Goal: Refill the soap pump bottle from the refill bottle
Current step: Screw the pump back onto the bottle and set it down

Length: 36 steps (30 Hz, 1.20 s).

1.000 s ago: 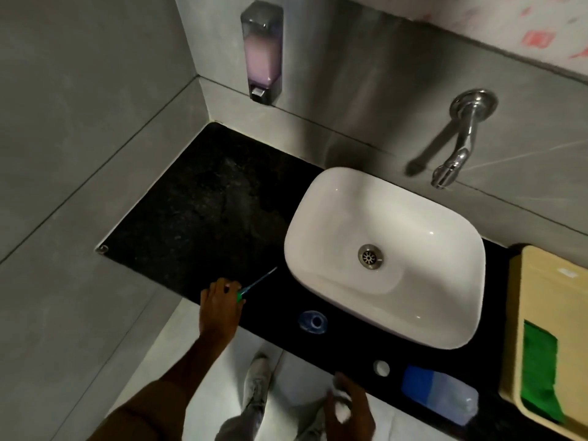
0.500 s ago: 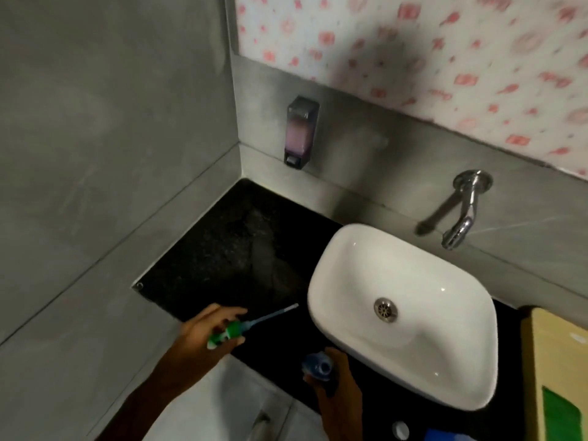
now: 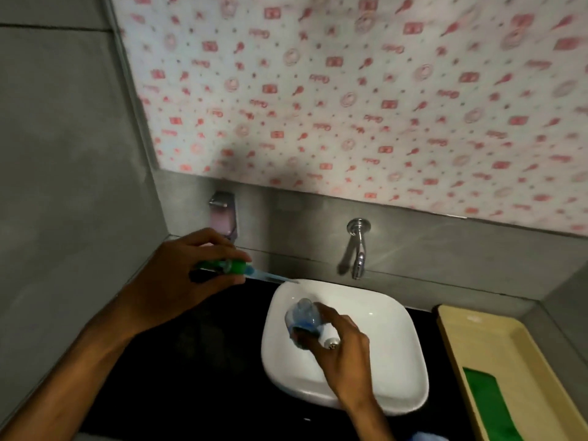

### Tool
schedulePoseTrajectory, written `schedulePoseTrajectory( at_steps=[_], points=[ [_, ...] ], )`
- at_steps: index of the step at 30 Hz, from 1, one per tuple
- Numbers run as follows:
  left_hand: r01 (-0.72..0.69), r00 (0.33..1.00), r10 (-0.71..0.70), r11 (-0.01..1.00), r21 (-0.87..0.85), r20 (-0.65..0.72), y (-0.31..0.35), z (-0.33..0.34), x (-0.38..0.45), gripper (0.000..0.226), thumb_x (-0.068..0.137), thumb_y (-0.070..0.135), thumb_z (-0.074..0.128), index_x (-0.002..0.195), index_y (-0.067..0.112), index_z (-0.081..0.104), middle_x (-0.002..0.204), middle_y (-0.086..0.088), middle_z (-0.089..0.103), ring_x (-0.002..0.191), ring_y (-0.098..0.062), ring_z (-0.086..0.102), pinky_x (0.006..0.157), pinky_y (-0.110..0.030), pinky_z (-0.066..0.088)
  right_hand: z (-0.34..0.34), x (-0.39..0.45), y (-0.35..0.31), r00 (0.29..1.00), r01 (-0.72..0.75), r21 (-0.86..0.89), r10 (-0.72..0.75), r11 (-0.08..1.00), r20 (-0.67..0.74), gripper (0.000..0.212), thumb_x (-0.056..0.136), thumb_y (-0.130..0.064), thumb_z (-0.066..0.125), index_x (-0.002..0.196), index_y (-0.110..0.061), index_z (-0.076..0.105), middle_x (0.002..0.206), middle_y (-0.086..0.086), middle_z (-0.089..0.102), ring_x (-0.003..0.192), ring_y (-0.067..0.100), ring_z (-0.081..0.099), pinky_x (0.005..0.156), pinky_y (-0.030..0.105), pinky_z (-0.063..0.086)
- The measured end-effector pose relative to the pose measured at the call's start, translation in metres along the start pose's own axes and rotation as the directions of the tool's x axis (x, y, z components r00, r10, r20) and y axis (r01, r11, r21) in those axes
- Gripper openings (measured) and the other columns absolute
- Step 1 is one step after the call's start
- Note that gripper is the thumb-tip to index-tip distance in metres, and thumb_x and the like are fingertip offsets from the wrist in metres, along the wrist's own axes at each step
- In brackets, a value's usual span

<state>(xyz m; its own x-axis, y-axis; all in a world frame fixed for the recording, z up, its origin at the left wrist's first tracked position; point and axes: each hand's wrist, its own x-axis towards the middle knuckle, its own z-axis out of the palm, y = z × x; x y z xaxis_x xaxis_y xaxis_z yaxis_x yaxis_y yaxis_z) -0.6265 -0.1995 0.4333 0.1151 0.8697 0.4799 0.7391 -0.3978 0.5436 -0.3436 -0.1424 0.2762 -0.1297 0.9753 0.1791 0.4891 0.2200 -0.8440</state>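
Observation:
My left hand [image 3: 178,281] holds the green pump head [image 3: 235,268] over the counter's left part. Its thin pale-blue dip tube [image 3: 273,276] points right toward the basin. My right hand [image 3: 343,348] grips the small clear pump bottle [image 3: 302,316], which has blue liquid at its base. The bottle is held tilted above the white sink [image 3: 381,313], its open neck aimed up and left. A sliver of the blue refill bottle [image 3: 426,437] shows at the bottom edge on the counter; most of it is out of frame.
The black counter [image 3: 191,361] runs around the basin. A chrome tap [image 3: 358,249] juts from the grey back wall. A wall soap dispenser [image 3: 222,214] hangs behind my left hand. A beige tray [image 3: 496,361] holding a green cloth [image 3: 486,405] sits at the right.
My right hand took the small bottle off the counter and raised it over the sink. My left hand lifted the pump head higher. The view tilted up toward the wall.

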Motion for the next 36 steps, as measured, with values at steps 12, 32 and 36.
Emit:
schedulePoseTrajectory(
  at_steps=[12, 32, 36],
  points=[
    [-0.044, 0.983, 0.061, 0.994, -0.101, 0.171, 0.022, 0.016, 0.027, 0.034, 0.076, 0.029, 0.077, 0.109, 0.023, 0.076, 0.107, 0.006, 0.066, 0.095, -0.009, 0.070, 0.080, -0.021, 0.062, -0.031, 0.002, -0.017, 0.999, -0.023, -0.104, 0.019, 0.994, -0.040, 0.064, 0.069, -0.057, 0.082, 0.126, -0.034, 0.066, 0.125, -0.012, 0.069, 0.109, 0.013, 0.063, 0.099, 0.025, 0.049],
    [-0.124, 0.917, 0.074, 0.987, 0.102, 0.393, 0.042, 0.071, 0.064, 0.034, 0.087, 0.028, 0.076, 0.119, 0.019, 0.069, 0.115, -0.001, 0.063, 0.096, -0.007, 0.061, 0.084, -0.011, 0.052, -0.041, 0.004, -0.031, 0.998, 0.040, -0.223, -0.050, 0.974, -0.039, 0.063, 0.069, -0.068, 0.076, 0.126, -0.044, 0.062, 0.123, -0.018, 0.067, 0.106, 0.005, 0.061, 0.103, 0.030, 0.051],
    [-0.074, 0.931, 0.064, 0.997, 0.014, 0.358, 0.048, 0.096, 0.070, 0.042, 0.084, 0.030, 0.080, 0.120, 0.017, 0.062, 0.111, 0.000, 0.069, 0.090, -0.007, 0.065, 0.075, -0.005, 0.051, -0.048, 0.008, -0.042, 0.999, -0.013, -0.190, 0.007, 0.982, -0.035, 0.070, 0.071, -0.064, 0.076, 0.133, -0.040, 0.057, 0.134, -0.013, 0.062, 0.121, 0.011, 0.058, 0.111, 0.033, 0.043]
  ],
)
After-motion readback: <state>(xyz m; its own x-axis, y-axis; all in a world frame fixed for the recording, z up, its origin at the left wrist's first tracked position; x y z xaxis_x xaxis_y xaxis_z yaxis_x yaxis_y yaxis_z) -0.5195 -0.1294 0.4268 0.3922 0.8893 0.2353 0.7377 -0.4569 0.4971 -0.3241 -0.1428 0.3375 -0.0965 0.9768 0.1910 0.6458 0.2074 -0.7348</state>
